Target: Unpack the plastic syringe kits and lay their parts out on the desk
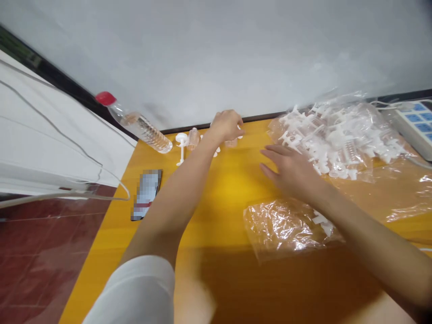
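— What did the small parts look like?

— A little clear bottle [193,139] with a ridged neck stood near the back edge of the worktop [216,216], towards its far left corner. Just beside it, a white stemmed piece [182,146] had a round, broad top and a thin shaft.

— And the hands?

— The left hand [228,126] was curled over a clear piece [231,143] by the back edge; I couldn't tell whether it gripped anything. The right hand [288,168] was slack, fingers apart, with nothing visible in it, just beside a clear bag [340,139] heaped with white parts near the far right corner. A crinkled bag [280,227] lay in front of that hand.

— How was the surface?

— Yellow-brown and glossy, with a dark shadow towards the front. A red-capped water bottle [145,128] stood at the far left corner, and a phone [147,193] lay near the left edge.

— And the room?

— A pale grey wall [216,58] rose behind the back edge; red floor tiles [43,265] showed beyond the left one.
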